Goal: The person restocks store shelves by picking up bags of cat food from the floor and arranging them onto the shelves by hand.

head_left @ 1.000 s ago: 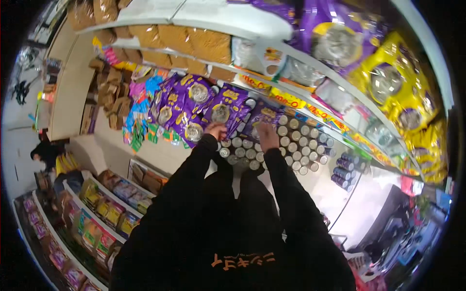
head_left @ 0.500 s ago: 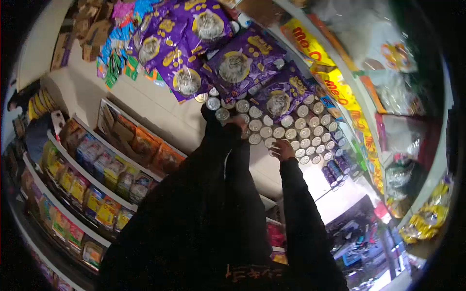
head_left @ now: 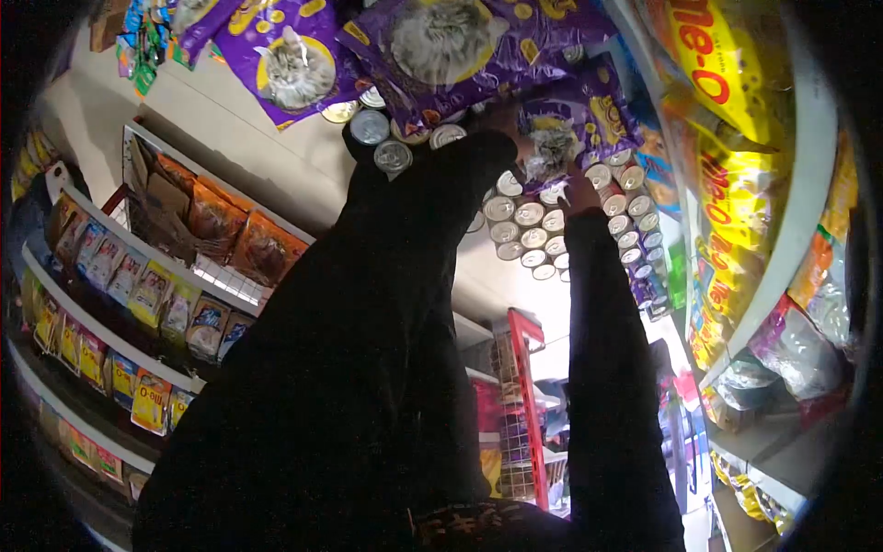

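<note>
A small purple cat food bag (head_left: 589,115) with a cat picture lies over the tops of several cans (head_left: 529,213). My right hand (head_left: 579,193) is closed on the bag's lower edge, next to the cans. At the bag's left edge, my left hand (head_left: 506,120) is dim and blurred but appears closed on it. A larger purple cat food bag (head_left: 543,55) lies just beyond, and another purple bag (head_left: 299,78) is to its left. More cans (head_left: 394,156) stand near my dark trouser leg.
Shelves with pouches (head_left: 147,294) curve along the left. A low wire rack (head_left: 225,281) holds orange packs. Yellow Me-O bags (head_left: 727,212) fill the shelf on the right. A red-framed wire rack (head_left: 529,405) stands near my right sleeve. Pale floor tiles (head_left: 193,101) show at upper left.
My view has shifted closer to the purple bags. Both hands have moved from the cans to the small purple bag, the left now at its left edge, the right at its lower edge.
</note>
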The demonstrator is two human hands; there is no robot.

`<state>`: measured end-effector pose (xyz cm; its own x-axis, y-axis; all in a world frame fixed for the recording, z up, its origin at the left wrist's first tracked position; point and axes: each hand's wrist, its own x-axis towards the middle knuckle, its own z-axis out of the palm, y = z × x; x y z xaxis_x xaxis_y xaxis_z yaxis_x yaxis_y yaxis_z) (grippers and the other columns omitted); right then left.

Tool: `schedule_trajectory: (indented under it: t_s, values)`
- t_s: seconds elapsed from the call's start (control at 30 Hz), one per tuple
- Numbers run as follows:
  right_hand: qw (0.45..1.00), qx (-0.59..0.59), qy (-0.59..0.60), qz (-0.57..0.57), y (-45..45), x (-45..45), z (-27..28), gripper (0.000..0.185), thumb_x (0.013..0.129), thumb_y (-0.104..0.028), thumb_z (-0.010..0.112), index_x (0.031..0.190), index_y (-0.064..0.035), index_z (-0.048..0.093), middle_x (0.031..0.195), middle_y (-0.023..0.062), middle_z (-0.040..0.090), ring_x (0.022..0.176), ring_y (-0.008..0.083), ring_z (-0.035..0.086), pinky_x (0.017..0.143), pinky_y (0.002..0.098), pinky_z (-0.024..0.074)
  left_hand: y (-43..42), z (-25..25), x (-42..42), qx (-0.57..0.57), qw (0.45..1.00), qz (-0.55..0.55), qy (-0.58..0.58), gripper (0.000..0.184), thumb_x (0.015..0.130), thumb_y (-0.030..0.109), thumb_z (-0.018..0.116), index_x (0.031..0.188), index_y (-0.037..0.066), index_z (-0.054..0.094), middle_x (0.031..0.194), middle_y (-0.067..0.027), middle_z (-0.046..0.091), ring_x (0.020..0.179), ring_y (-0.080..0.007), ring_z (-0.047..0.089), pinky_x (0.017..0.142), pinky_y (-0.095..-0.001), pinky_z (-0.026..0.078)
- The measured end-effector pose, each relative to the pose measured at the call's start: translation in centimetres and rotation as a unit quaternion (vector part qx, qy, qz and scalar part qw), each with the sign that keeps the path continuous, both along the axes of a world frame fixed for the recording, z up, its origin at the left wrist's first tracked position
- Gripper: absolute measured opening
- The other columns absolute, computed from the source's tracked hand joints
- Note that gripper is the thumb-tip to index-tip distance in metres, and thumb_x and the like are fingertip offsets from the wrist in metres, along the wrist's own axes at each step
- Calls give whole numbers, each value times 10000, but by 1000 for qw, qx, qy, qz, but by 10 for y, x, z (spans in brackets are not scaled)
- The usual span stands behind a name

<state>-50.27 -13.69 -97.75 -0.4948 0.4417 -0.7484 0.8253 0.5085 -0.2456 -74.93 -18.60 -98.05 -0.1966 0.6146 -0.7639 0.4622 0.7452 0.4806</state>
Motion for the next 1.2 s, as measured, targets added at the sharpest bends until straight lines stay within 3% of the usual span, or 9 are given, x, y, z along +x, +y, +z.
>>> schedule_trajectory:
  t_s: [0.17, 0.27, 0.37, 0.47, 0.5, 0.53, 0.7, 0.9, 1.2]
  values:
    - [792, -234, 47, -561, -7, 46, -90, 432, 705, -80, 647, 1120, -103, 530, 1109, 123, 552, 929, 292, 541, 775, 393, 455, 0, -20, -2, 9, 992, 63, -109, 740, 610, 358, 688, 1237, 54, 441, 1163, -195, 534, 1065, -324, 517, 909, -392, 425]
    - [995, -19, -71, -72, -1, -13, 1, 328, 710, -143, 652, 1024, -93, 572, 1094, 110, 568, 877, 290, 558, 767, 388, 461, -10, -61, 19, 46, 953, 112, -277, 700, 707, 424, 655, 1258, 67, 415, 1174, -186, 530, 1055, -331, 522, 910, -382, 420]
    - [973, 36, 19, -226, -27, 14, 5, 295, 718, -179, 640, 998, -102, 591, 1029, 115, 583, 866, 287, 564, 753, 394, 464, 5, 14, 5, 4, 983, 26, -184, 647, 721, 431, 653, 1211, 55, 460, 1145, -185, 548, 1014, -312, 544, 867, -371, 438]
    - [976, 159, 86, -123, -54, 32, 22, 279, 754, -174, 567, 1005, -54, 568, 976, 142, 572, 901, 297, 554, 788, 383, 454, -2, 81, -7, -25, 978, 0, -207, 558, 741, 453, 643, 1101, 38, 543, 1051, -170, 591, 948, -271, 577, 803, -351, 456]
    - [904, -36, 121, -408, -57, -1, 70, 286, 793, -174, 503, 1039, -35, 550, 962, 150, 569, 912, 302, 549, 815, 376, 441, -23, 83, 1, 17, 945, 98, -313, 521, 756, 437, 637, 1081, 38, 552, 1021, -157, 600, 928, -247, 584, 791, -347, 458]
    - [706, -125, 143, -682, -59, -39, 122, 301, 833, -174, 438, 1072, -17, 531, 948, 158, 566, 922, 306, 543, 841, 368, 428, -44, 88, 7, 65, 890, 189, -410, 485, 771, 420, 631, 1061, 38, 561, 991, -144, 610, 909, -223, 592, 779, -343, 461]
    - [921, 18, 153, -359, -120, -14, 206, 424, 942, -249, 410, 1302, -29, 364, 1170, 131, 520, 1050, 206, 500, 866, 300, 425, -126, 146, -18, 121, 939, 95, -309, 306, 852, 157, 588, 1105, -5, 528, 942, -59, 603, 855, -176, 570, 770, -330, 473]
    - [883, -48, 235, -403, -92, -72, 358, 109, 874, -146, 483, 901, -45, 513, 841, 101, 525, 814, 262, 516, 723, 372, 418, -93, 314, -79, -45, 827, 315, -464, 511, 811, 319, 634, 1176, -11, 494, 1106, -113, 557, 1025, -219, 525, 823, -362, 467]
    - [831, 88, 535, -124, -83, -74, 538, 183, 846, -198, 585, 926, -43, 529, 1166, 153, 507, 1117, 281, 472, 872, 370, 410, -107, 530, -81, 114, 768, 291, -559, 456, 862, 231, 573, 1237, 13, 432, 1151, -120, 553, 994, -232, 575, 848, -392, 483]
